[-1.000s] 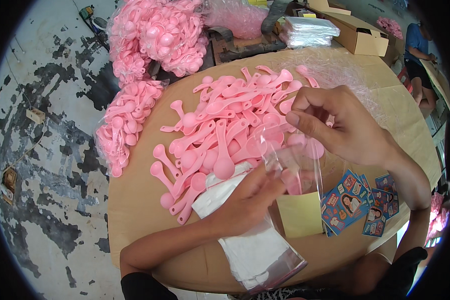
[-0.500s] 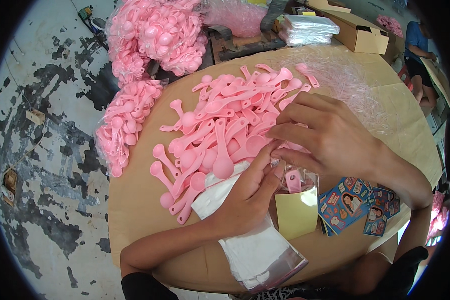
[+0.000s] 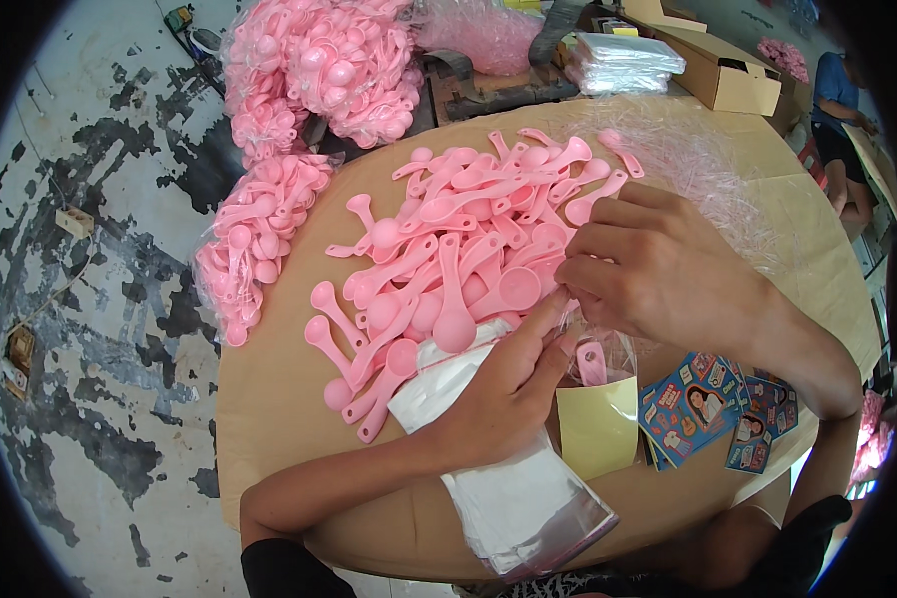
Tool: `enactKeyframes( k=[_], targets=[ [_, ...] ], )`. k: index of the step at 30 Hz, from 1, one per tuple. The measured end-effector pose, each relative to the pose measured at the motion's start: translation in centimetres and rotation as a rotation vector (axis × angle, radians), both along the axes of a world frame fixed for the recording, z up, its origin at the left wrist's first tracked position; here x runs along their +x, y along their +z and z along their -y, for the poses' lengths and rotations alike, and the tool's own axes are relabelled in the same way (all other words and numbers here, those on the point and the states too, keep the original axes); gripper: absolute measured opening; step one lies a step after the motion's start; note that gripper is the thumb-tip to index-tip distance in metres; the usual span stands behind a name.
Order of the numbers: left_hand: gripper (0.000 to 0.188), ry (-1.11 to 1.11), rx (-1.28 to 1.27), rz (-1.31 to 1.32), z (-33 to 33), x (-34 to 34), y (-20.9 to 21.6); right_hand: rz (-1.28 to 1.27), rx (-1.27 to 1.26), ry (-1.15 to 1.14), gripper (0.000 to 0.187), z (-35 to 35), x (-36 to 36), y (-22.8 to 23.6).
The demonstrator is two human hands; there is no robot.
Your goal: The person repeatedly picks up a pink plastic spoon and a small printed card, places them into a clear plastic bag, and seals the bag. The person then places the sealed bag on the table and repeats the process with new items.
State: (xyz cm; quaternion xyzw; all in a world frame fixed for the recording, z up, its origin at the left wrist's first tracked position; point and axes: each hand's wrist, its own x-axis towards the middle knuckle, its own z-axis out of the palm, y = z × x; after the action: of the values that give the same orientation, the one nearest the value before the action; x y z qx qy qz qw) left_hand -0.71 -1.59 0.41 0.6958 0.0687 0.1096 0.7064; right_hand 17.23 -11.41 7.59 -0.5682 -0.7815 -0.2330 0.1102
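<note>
With both hands' fingers pinching the small clear bag (image 3: 598,351) at the spoon pile's (image 3: 468,249) four o'clock, the left hand (image 3: 503,394) should steady it while the right hand (image 3: 658,269) presses along its mouth evenly.

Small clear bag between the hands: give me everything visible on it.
The small clear bag is thin, glossy, see-through plastic, crinkled near its top. A pink spoon sits inside, handle end up. The left hand and right hand pinch its top edge together from either side. Its lower part hangs over a yellow card on the brown table, beside the loose spoon pile. Whether it is sealed cannot be told.
</note>
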Motion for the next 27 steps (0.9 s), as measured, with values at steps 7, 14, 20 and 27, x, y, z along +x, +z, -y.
enactKeyframes(
  k=[7, 14, 20, 27],
  targets=[
    [0.052, 0.029, 0.205, 0.191, 0.1, 0.2, 0.0, -0.18, 0.025, 0.006, 0.018, -0.4, 0.7, 0.6],
    [0.047, -0.029, -0.28, 0.016, -0.5, 0.1, 1.4, -1.042, -0.032, 0.138, 0.01, 1.7, 5.2, 5.4],
    [0.04, 0.017, -0.47, -0.007, 0.5, 0.3, 2.0, -1.028, 0.101, 0.018, 0.019, 7.9, 12.0, 9.5],
    [0.035, -0.088, -0.424, -0.028, 0.0, -0.2, 1.6, 0.102, 0.383, -0.396, 0.035, 2.6, 17.7, -1.5]
  ],
)
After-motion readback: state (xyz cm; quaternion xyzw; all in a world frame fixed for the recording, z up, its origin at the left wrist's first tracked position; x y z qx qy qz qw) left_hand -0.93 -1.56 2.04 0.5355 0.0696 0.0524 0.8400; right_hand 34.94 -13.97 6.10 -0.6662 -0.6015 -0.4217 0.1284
